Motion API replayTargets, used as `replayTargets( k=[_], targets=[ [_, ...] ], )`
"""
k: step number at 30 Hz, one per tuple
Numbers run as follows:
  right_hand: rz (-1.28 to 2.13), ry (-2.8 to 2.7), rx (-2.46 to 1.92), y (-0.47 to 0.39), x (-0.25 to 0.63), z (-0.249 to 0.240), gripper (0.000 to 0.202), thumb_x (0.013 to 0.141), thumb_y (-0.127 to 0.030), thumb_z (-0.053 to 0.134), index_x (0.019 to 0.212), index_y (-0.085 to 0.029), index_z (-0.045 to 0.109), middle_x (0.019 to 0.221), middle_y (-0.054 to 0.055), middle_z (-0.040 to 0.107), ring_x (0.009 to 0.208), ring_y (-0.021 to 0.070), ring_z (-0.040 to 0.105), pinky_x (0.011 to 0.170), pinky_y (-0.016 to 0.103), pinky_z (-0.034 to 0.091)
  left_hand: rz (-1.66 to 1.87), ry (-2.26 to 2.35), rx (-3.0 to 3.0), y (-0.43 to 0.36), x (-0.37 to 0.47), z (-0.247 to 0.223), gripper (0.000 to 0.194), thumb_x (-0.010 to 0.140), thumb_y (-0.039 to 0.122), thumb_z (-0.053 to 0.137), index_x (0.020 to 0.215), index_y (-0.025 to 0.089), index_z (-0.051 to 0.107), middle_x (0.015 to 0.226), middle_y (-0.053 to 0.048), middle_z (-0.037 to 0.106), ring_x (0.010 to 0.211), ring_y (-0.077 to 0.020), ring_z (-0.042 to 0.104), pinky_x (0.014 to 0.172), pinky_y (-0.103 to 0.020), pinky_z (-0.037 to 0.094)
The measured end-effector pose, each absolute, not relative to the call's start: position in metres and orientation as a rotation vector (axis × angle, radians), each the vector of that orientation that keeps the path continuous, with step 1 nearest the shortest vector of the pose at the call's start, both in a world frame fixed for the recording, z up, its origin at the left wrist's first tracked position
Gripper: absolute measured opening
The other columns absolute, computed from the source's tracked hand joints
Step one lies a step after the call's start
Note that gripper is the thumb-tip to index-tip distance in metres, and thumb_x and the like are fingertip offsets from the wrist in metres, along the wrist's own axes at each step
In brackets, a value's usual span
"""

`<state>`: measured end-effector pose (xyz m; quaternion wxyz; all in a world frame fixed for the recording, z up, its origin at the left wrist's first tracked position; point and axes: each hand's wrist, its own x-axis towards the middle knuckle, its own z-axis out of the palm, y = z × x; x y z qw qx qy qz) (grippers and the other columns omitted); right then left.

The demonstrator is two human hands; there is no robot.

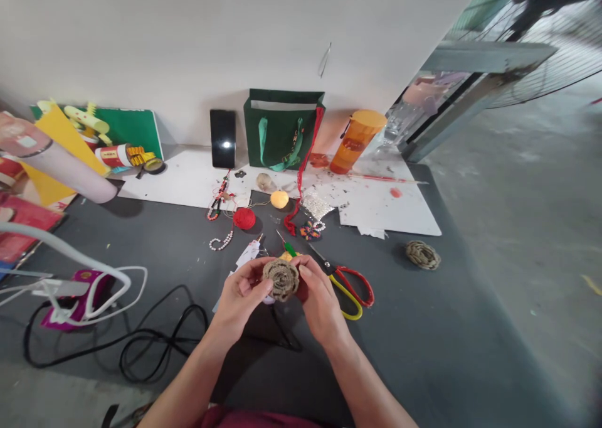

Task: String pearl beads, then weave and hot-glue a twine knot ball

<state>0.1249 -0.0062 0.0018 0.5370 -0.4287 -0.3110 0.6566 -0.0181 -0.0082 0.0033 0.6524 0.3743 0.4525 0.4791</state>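
Observation:
Between my two hands, above the front of the grey table, is a brown crocheted flower with layered, ruffled petals. My left hand pinches its left edge, thumb on the front. My right hand grips the right edge. Just beyond the flower lie a green-handled crochet hook and a pair of scissors with red and yellow handles, close to my right hand. A second brown crocheted flower rests at the table's right side. A red yarn ball sits farther back.
Along the wall stand a phone, a dark green gift bag and an orange bottle. Beads, a yellow ball and red trim lie before them. Black cable and a purple power strip spread at left.

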Motion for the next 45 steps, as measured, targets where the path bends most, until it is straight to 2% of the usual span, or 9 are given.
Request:
replayTargets(
  k=[7,15,20,24,30,33,36,39,45],
  targets=[
    [1.496,-0.773,-1.06,-0.0074,0.1243,-0.0017,0.026,0.077,-0.043,0.069,0.086,-0.023,0.056,0.079,0.0,0.06,0.07,0.0153,0.055,0.06,0.025,0.045,1.065,0.937,0.855,-0.0087,-0.0201,0.0032,0.041,0.078,0.034,0.066,0.115,0.017,0.066,0.114,-0.012,0.068,0.104,-0.0283,0.061,0.09,-0.04,0.048],
    [1.512,-0.712,-1.04,-0.0087,0.1217,0.0027,0.027,0.076,-0.044,0.069,0.084,-0.023,0.055,0.077,-0.001,0.058,0.067,0.0153,0.055,0.058,0.025,0.046,1.099,0.951,0.831,-0.009,-0.0188,0.0014,0.043,0.073,0.029,0.073,0.114,0.019,0.065,0.112,-0.011,0.068,0.103,-0.0254,0.062,0.088,-0.035,0.049],
    [1.573,-0.679,-0.994,-0.0085,0.1217,0.0037,0.026,0.077,-0.044,0.068,0.081,-0.022,0.055,0.078,-0.002,0.056,0.065,0.0138,0.054,0.057,0.024,0.047,1.119,1.009,0.757,-0.0082,-0.0174,0.0031,0.039,0.07,0.03,0.076,0.106,0.017,0.069,0.102,-0.01,0.071,0.095,-0.0239,0.064,0.081,-0.032,0.05],
    [1.582,-0.645,-0.981,-0.0085,0.1199,0.0027,0.027,0.074,-0.041,0.073,0.081,-0.022,0.055,0.078,-0.002,0.055,0.064,0.0127,0.053,0.055,0.023,0.047,1.109,0.93,0.715,-0.0083,-0.0173,0.0036,0.041,0.073,0.033,0.073,0.11,0.017,0.067,0.109,-0.011,0.069,0.099,-0.0257,0.063,0.081,-0.034,0.05],
    [1.586,-0.653,-0.943,-0.0093,0.1185,0.0026,0.024,0.079,-0.043,0.068,0.083,-0.023,0.056,0.08,-0.002,0.054,0.066,0.0128,0.052,0.057,0.024,0.048,1.117,0.968,0.715,-0.0076,-0.017,0.0019,0.042,0.07,0.028,0.076,0.11,0.018,0.067,0.109,-0.01,0.069,0.102,-0.0249,0.062,0.086,-0.033,0.048],
    [1.588,-0.636,-0.949,-0.0097,0.1187,0.0027,0.025,0.075,-0.039,0.073,0.083,-0.023,0.056,0.079,-0.002,0.055,0.066,0.0124,0.052,0.057,0.023,0.047,1.115,0.938,0.68,-0.0072,-0.0167,0.0053,0.045,0.07,0.03,0.076,0.113,0.018,0.066,0.111,-0.01,0.068,0.103,-0.025,0.061,0.087,-0.034,0.048],
    [1.577,-0.622,-0.951,-0.0103,0.1186,0.0018,0.024,0.076,-0.039,0.073,0.084,-0.023,0.056,0.081,-0.002,0.056,0.068,0.0126,0.053,0.06,0.023,0.047,1.116,0.903,0.696,-0.0075,-0.0167,0.0072,0.052,0.07,0.026,0.077,0.12,0.023,0.062,0.113,-0.007,0.067,0.105,-0.0218,0.06,0.09,-0.031,0.046],
    [1.588,-0.646,-0.945,-0.0105,0.1181,0.0001,0.024,0.076,-0.038,0.072,0.086,-0.023,0.057,0.081,-0.002,0.056,0.07,0.0131,0.053,0.063,0.024,0.047,1.115,0.914,0.722,-0.0077,-0.0177,0.0056,0.049,0.071,0.022,0.076,0.118,0.024,0.064,0.111,-0.005,0.068,0.103,-0.0191,0.06,0.09,-0.028,0.045],
    [1.562,-0.617,-0.969,-0.0112,0.1158,-0.0006,0.027,0.071,-0.034,0.076,0.086,-0.023,0.056,0.083,-0.001,0.058,0.075,0.0149,0.055,0.065,0.025,0.048,1.093,0.847,0.638,-0.0064,-0.0196,0.007,0.048,0.074,0.029,0.071,0.121,0.019,0.063,0.113,-0.01,0.067,0.103,-0.0237,0.06,0.086,-0.031,0.047]
  ],
)
